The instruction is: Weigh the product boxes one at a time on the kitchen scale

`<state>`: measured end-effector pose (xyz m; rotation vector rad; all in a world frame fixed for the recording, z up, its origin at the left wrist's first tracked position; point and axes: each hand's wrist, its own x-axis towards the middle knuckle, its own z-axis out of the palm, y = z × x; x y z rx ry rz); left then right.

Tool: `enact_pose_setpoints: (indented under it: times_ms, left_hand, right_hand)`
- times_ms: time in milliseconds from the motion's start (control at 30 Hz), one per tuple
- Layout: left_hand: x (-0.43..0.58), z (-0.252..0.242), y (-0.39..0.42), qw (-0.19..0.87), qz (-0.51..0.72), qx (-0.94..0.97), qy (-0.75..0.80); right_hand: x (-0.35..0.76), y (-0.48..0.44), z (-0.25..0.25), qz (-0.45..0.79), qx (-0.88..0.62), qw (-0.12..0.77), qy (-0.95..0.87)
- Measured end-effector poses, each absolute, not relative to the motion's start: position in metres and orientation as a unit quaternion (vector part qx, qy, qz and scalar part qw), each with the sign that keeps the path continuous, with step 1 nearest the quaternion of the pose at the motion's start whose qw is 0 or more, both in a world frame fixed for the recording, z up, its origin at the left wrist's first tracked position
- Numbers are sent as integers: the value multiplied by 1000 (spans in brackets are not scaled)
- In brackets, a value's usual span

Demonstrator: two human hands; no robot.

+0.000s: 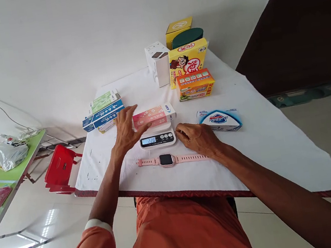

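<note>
A small pink box (154, 115) lies on a white digital scale (157, 139) whose display is lit. My left hand (128, 129) hovers just left of the box with fingers spread, its fingertips at the box's left end. My right hand (197, 137) rests on the white tablecloth (265, 137) right of the scale, fingers loosely curled and holding nothing I can see. A pink smartwatch (168, 160) lies flat in front of the scale, its strap end under my right wrist.
A blue-and-white box (219, 119) lies right of my right hand. Blue and green boxes (103, 112) sit at the left. Orange (195, 84), yellow (187, 59) and white (158, 63) boxes stand at the back. A red stool (59, 168) and a green table (2, 183) are at the left.
</note>
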<state>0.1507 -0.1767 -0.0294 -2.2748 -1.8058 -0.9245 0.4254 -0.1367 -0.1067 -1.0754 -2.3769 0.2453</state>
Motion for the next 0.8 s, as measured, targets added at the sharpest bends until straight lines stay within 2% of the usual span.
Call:
enact_pose_setpoints:
  times_ms: [133, 267, 467, 667, 800]
  left_hand:
    - [161, -24, -160, 4, -192, -780, -596]
    - [154, -27, -153, -45, -200, -785, -585]
    - [104, -13, -184, -4, -265, -724, -637]
    - [36, -25, -228, 18, -212, -634, -744]
    - [16, -44, -231, 26, -191, -617, -763]
  right_hand:
    - [425, -136, -107, 87, -396, 256, -878]
    - [426, -136, -109, 81, -393, 254, -880]
    - [426, -136, -109, 85, -392, 264, -877]
    - [424, -136, -107, 86, -401, 250, -877]
    - [424, -137, -105, 89, -411, 246, -873]
